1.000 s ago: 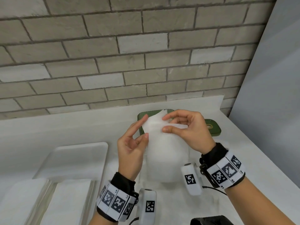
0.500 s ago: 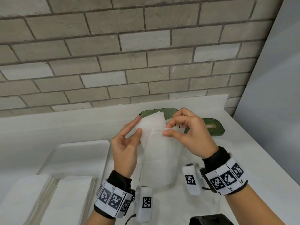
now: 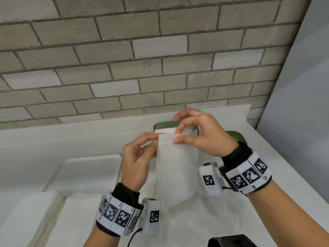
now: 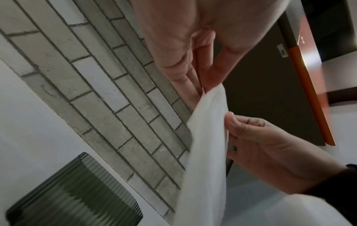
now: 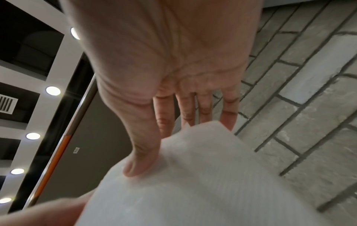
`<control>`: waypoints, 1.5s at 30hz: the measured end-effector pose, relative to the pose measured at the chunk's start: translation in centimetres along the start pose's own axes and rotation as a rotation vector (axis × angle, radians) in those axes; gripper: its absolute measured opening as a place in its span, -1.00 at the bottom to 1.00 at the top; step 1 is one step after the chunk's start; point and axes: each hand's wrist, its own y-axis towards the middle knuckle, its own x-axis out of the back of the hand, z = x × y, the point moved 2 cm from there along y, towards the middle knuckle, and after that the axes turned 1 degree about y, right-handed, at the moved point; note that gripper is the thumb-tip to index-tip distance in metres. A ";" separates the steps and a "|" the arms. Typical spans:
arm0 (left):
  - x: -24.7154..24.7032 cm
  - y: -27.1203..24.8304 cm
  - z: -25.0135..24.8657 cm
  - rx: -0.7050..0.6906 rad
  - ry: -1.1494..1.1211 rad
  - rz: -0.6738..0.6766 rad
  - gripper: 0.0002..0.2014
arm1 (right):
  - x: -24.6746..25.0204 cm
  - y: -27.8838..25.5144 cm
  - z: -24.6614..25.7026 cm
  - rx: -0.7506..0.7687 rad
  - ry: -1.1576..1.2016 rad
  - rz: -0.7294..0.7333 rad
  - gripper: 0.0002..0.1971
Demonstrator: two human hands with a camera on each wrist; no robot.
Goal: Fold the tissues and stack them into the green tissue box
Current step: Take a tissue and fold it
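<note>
I hold a white tissue (image 3: 176, 166) upright above the counter, folded lengthwise into a narrow strip that hangs down. My left hand (image 3: 155, 139) pinches its upper left edge, and the left wrist view shows the fingertips (image 4: 201, 85) closed on the tissue (image 4: 206, 152). My right hand (image 3: 178, 135) pinches the top edge between thumb and index finger; its thumb (image 5: 139, 165) presses on the tissue (image 5: 193, 175). The green tissue box (image 3: 165, 124) stands just behind the hands, mostly hidden, and also shows in the left wrist view (image 4: 73, 195).
The green lid (image 3: 236, 137) lies to the right of the box. A white tray (image 3: 89, 168) sits at the left, with two stacks of flat tissues (image 3: 26, 220) in front of it. A brick wall runs along the counter's back; a black object (image 3: 231, 241) shows at the bottom edge.
The hands have drawn closer together and the tissue's sides have come together, so it now hangs as a narrower strip. Its top edge has levelled.
</note>
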 end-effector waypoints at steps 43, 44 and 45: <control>-0.7 -1.9 -0.9 -0.026 0.096 -0.093 -0.75 | -1.5 -3.6 0.8 0.072 -0.107 -0.154 -0.71; -0.8 -2.0 -0.9 -0.016 0.088 -0.084 -0.76 | -1.6 -3.8 0.8 0.073 -0.098 -0.162 -0.72; -0.9 -2.2 -1.0 -0.006 0.080 -0.075 -0.77 | -1.7 -3.9 0.7 0.076 -0.092 -0.172 -0.75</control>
